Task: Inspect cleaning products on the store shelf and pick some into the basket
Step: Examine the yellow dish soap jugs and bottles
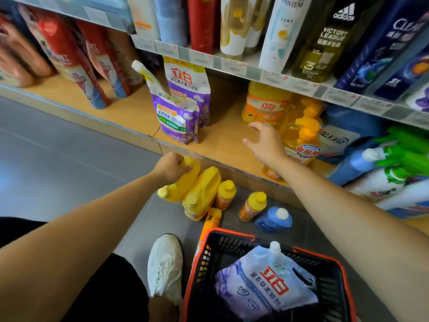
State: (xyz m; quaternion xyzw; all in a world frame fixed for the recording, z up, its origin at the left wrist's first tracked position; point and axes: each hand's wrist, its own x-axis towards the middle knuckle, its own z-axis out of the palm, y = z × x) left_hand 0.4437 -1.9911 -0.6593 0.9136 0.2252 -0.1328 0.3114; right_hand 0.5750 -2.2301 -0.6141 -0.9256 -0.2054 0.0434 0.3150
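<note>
My left hand [170, 167] grips the base of a tilted yellow bottle [180, 183], low over the floor by the shelf edge. A second yellow bottle [203, 194] leans against it. My right hand [264, 141] hovers open over the wooden bottom shelf [222, 135], beside clear yellow detergent bottles [300, 129]. Two purple refill pouches [180, 110] stand on that shelf. The black basket with an orange rim [325, 275] sits on the floor at the bottom right, with a pale purple softener pouch [267, 282] lying inside.
Small orange bottles [253, 206] and a blue bottle [275, 219] stand on the grey floor before the shelf. Shampoo bottles [281, 31] fill the upper shelf. Green spray bottles [404, 156] crowd the right. My white shoe [164, 266] is beside the basket.
</note>
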